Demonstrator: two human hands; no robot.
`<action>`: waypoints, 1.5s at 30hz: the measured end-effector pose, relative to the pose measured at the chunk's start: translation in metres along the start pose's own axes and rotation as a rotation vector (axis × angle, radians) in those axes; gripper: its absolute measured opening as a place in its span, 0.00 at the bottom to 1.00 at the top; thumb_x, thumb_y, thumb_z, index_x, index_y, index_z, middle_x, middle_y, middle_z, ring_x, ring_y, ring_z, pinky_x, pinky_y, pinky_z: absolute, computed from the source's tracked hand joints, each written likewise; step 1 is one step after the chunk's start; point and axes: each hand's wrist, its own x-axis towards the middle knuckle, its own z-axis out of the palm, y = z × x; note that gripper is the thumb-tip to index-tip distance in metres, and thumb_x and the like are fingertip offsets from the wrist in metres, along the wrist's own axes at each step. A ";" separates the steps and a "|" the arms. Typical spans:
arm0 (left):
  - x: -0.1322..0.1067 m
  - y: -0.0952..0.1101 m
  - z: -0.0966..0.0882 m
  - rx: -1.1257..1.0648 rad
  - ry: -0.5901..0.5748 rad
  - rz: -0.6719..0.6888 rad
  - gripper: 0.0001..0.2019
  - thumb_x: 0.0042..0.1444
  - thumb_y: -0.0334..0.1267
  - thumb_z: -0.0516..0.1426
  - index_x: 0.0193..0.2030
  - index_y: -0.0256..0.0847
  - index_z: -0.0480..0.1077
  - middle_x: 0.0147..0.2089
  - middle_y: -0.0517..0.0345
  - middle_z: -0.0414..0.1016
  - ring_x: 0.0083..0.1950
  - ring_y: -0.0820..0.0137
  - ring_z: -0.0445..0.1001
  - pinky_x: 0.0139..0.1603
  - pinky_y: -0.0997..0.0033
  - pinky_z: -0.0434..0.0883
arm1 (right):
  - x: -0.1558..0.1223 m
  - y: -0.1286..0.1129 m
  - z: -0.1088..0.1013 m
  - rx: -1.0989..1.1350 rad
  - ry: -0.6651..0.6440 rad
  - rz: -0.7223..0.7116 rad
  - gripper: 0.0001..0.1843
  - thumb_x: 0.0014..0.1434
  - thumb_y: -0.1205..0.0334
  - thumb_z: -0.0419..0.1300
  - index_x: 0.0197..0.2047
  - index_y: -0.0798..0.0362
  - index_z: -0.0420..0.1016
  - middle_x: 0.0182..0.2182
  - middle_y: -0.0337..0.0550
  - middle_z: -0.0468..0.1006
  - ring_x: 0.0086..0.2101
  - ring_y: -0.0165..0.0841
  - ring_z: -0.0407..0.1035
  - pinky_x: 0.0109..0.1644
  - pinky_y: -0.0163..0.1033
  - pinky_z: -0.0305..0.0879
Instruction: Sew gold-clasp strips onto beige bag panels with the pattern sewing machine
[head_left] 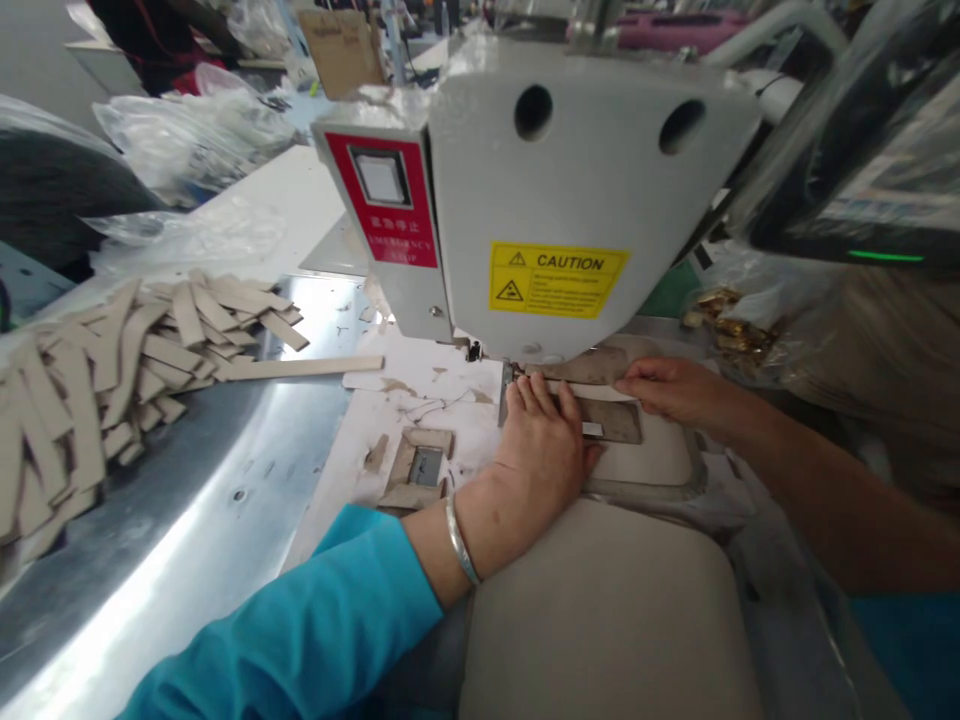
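Observation:
My left hand (540, 440) lies with its fingers stretched forward over the near end of a beige strip (589, 391), close beneath the grey sewing machine head (465, 210). The fingertips are beside a small metal bracket (507, 390). My right hand (671, 392) pinches the right end of the same strip between thumb and forefinger. Under the strip is a beige panel (652, 455) in a brown-edged template with a dark slot (622, 422). A larger beige panel (607, 610) extends towards me, below my left wrist. My left palm hides part of the template.
Left on the shiny metal table (300, 430) is a heap of beige strips (150, 350), one poking out towards the machine. A small square frame (420, 465) sits left of my left hand. Gold-coloured metal parts (731, 320) in clear plastic lie at right, below a screen (862, 200).

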 end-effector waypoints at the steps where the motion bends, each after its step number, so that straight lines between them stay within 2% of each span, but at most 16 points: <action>1: 0.000 -0.001 0.001 -0.008 -0.005 -0.005 0.38 0.63 0.53 0.54 0.67 0.19 0.55 0.67 0.16 0.55 0.68 0.37 0.57 0.65 0.41 0.56 | -0.002 -0.001 -0.001 0.024 -0.009 0.006 0.13 0.59 0.57 0.58 0.26 0.53 0.66 0.13 0.30 0.58 0.16 0.23 0.49 0.22 0.33 0.42; 5: -0.001 -0.010 0.004 -0.080 -0.019 0.078 0.36 0.65 0.50 0.52 0.69 0.21 0.54 0.71 0.29 0.51 0.73 0.47 0.51 0.71 0.49 0.52 | -0.011 -0.004 -0.005 0.145 -0.018 0.072 0.09 0.59 0.56 0.59 0.32 0.51 0.65 0.14 0.28 0.59 0.15 0.23 0.49 0.20 0.30 0.40; 9: 0.003 -0.021 0.005 -0.115 -0.033 0.198 0.35 0.66 0.50 0.50 0.70 0.23 0.51 0.73 0.37 0.49 0.74 0.52 0.47 0.73 0.54 0.49 | -0.019 -0.003 -0.008 0.134 0.012 0.149 0.14 0.58 0.53 0.63 0.34 0.51 0.63 0.13 0.27 0.61 0.13 0.22 0.49 0.18 0.29 0.40; 13: 0.017 -0.019 0.005 -0.121 -0.054 0.313 0.32 0.68 0.47 0.48 0.71 0.26 0.52 0.74 0.42 0.49 0.74 0.57 0.47 0.74 0.57 0.46 | -0.017 0.002 -0.010 0.028 0.040 0.141 0.14 0.60 0.55 0.62 0.30 0.52 0.63 0.12 0.30 0.62 0.12 0.22 0.51 0.16 0.29 0.43; 17: 0.035 -0.004 0.010 -0.126 -0.057 0.439 0.29 0.69 0.46 0.47 0.71 0.30 0.52 0.74 0.47 0.49 0.74 0.61 0.47 0.74 0.58 0.47 | -0.007 0.007 -0.017 -0.078 -0.064 0.142 0.18 0.61 0.58 0.60 0.23 0.53 0.63 0.11 0.34 0.65 0.11 0.22 0.51 0.15 0.30 0.45; 20: 0.041 0.004 0.013 -0.113 -0.049 0.451 0.30 0.69 0.47 0.45 0.71 0.30 0.52 0.74 0.47 0.48 0.75 0.61 0.47 0.74 0.58 0.47 | -0.003 0.006 -0.018 -0.095 -0.092 0.152 0.18 0.61 0.60 0.60 0.21 0.53 0.64 0.13 0.34 0.67 0.11 0.21 0.50 0.15 0.31 0.45; 25: 0.033 0.003 0.017 -0.107 0.026 0.364 0.32 0.68 0.49 0.48 0.70 0.25 0.52 0.73 0.40 0.49 0.74 0.57 0.48 0.73 0.58 0.49 | 0.000 0.003 -0.006 -0.153 -0.007 0.103 0.15 0.61 0.61 0.58 0.24 0.54 0.67 0.14 0.33 0.67 0.13 0.22 0.54 0.18 0.30 0.48; 29: 0.029 0.000 0.018 -0.125 0.042 0.363 0.33 0.67 0.48 0.50 0.69 0.24 0.54 0.73 0.39 0.51 0.73 0.56 0.50 0.73 0.58 0.50 | 0.001 0.004 -0.003 -0.243 0.030 0.049 0.15 0.60 0.59 0.59 0.23 0.54 0.69 0.14 0.35 0.67 0.15 0.25 0.57 0.21 0.31 0.52; 31: 0.029 -0.003 0.018 -0.145 0.055 0.360 0.33 0.67 0.49 0.50 0.69 0.24 0.54 0.72 0.38 0.52 0.73 0.56 0.50 0.73 0.57 0.51 | -0.002 0.001 -0.007 -0.304 0.067 -0.005 0.14 0.57 0.60 0.62 0.22 0.54 0.68 0.17 0.37 0.70 0.20 0.27 0.63 0.24 0.32 0.54; 34: 0.028 -0.008 0.019 -0.162 0.072 0.367 0.32 0.67 0.48 0.50 0.68 0.24 0.56 0.72 0.37 0.52 0.73 0.55 0.50 0.72 0.56 0.51 | -0.009 -0.009 -0.011 -0.419 0.194 -0.172 0.13 0.54 0.64 0.65 0.22 0.53 0.68 0.25 0.41 0.75 0.31 0.33 0.71 0.33 0.33 0.60; 36: 0.028 -0.011 0.018 -0.167 0.070 0.380 0.31 0.67 0.48 0.49 0.68 0.24 0.56 0.72 0.36 0.52 0.73 0.55 0.50 0.72 0.55 0.52 | -0.014 -0.015 -0.012 -0.333 0.226 -0.170 0.14 0.54 0.66 0.65 0.21 0.53 0.66 0.23 0.40 0.73 0.32 0.34 0.72 0.36 0.33 0.63; 39: 0.028 -0.012 0.018 -0.175 0.060 0.380 0.32 0.67 0.47 0.50 0.69 0.24 0.54 0.72 0.35 0.51 0.74 0.55 0.50 0.72 0.55 0.52 | -0.016 -0.016 -0.009 0.195 0.107 0.034 0.15 0.58 0.73 0.62 0.23 0.53 0.64 0.19 0.35 0.70 0.26 0.29 0.72 0.36 0.32 0.70; 41: 0.028 -0.012 0.017 -0.176 0.042 0.374 0.32 0.66 0.47 0.50 0.69 0.24 0.53 0.73 0.36 0.50 0.74 0.55 0.49 0.72 0.55 0.51 | -0.015 -0.014 -0.008 0.497 0.032 0.122 0.16 0.59 0.77 0.60 0.24 0.54 0.64 0.20 0.35 0.71 0.24 0.25 0.71 0.37 0.32 0.73; 43: 0.028 -0.012 0.016 -0.173 0.020 0.370 0.32 0.67 0.47 0.50 0.69 0.23 0.53 0.73 0.36 0.49 0.74 0.55 0.48 0.73 0.55 0.50 | -0.015 -0.012 -0.007 0.587 0.024 0.176 0.16 0.59 0.79 0.60 0.23 0.55 0.64 0.19 0.36 0.72 0.22 0.24 0.70 0.33 0.30 0.73; 45: 0.028 -0.012 0.016 -0.166 0.011 0.377 0.32 0.67 0.47 0.50 0.70 0.24 0.52 0.73 0.36 0.49 0.74 0.55 0.48 0.73 0.55 0.49 | -0.016 -0.012 -0.007 0.560 0.056 0.224 0.17 0.60 0.79 0.60 0.23 0.55 0.63 0.17 0.36 0.70 0.19 0.24 0.68 0.27 0.28 0.71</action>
